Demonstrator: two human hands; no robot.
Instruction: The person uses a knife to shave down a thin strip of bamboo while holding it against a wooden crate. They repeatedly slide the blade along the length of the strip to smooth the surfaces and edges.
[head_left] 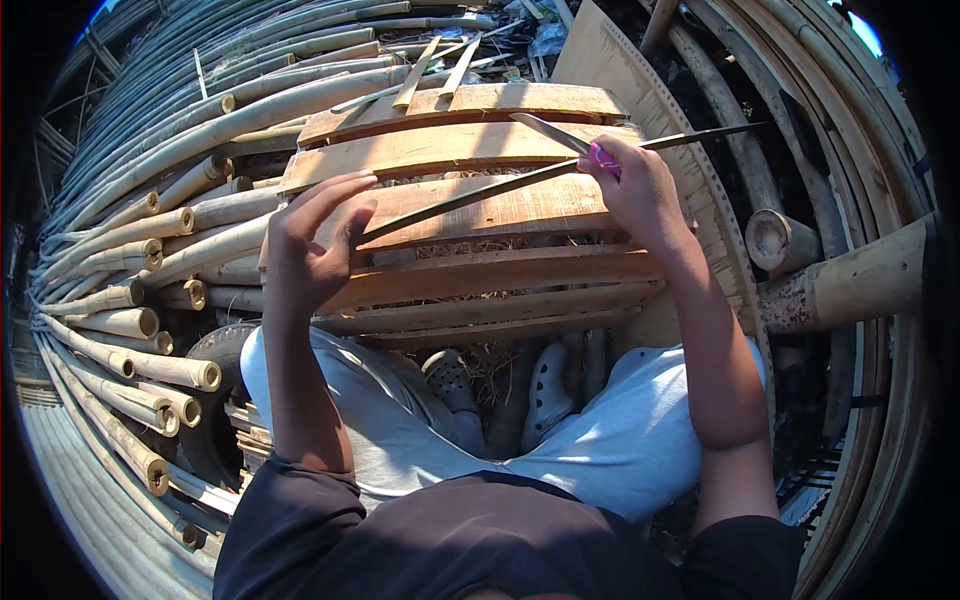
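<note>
My right hand [640, 190] is closed around the pink handle of a knife [550, 131], whose blade points up and to the left. A long, thin, dark strip, apparently bamboo [470, 199], passes under the blade and by the right fingers, its far tip sticking out to the right. At the strip's near end is my left hand [322, 235], with fingers stretched and thumb apart, the strip's end right beside the thumb. Both hands are above a slatted wooden bench [500, 208].
Stacked bamboo poles [190, 215] fill the left side. Two short flat strips [459, 68] lie on the bench's far edge. To the right stand a plywood sheet [690, 130] and a thick bamboo pole [865, 275]. A tire [205, 370] sits at lower left.
</note>
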